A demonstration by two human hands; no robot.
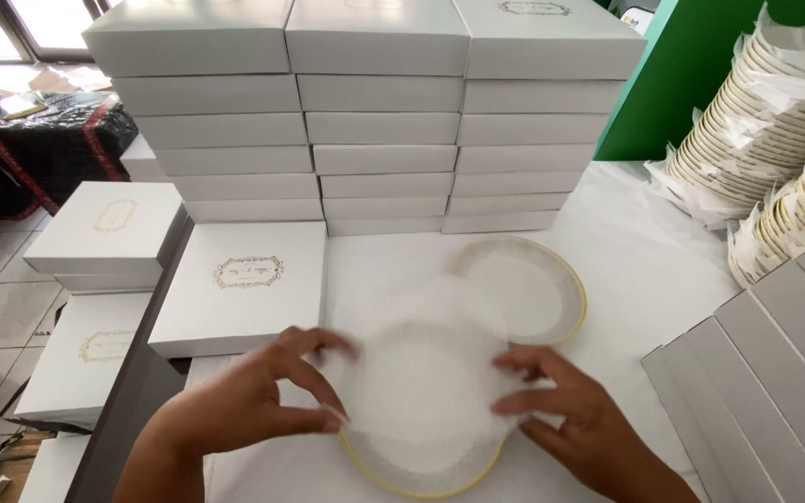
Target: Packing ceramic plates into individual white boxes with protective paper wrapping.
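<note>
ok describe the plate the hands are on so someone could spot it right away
Start at the wall of stacked white boxes and come down the white table. Two gold-rimmed plates lie there; it is the nearer plate, between the left hand and right hand, veiled by translucent paper.

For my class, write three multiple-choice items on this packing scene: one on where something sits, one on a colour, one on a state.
1. Where are the stacked white boxes?
A. Behind the plates
B. Under the table
C. In the person's lap

2. What colour is the near plate's rim?
A. Blue
B. Gold
C. Black

3. What is the state of the flat box left of the plates?
A. Open, lid off
B. Crushed
C. Closed

Answers: 1 A, the stacks rise beyond the far plate. 2 B, a gold edge shows below the tissue sheet that the left hand and right hand hold. 3 C, its lid sits flush.
</note>
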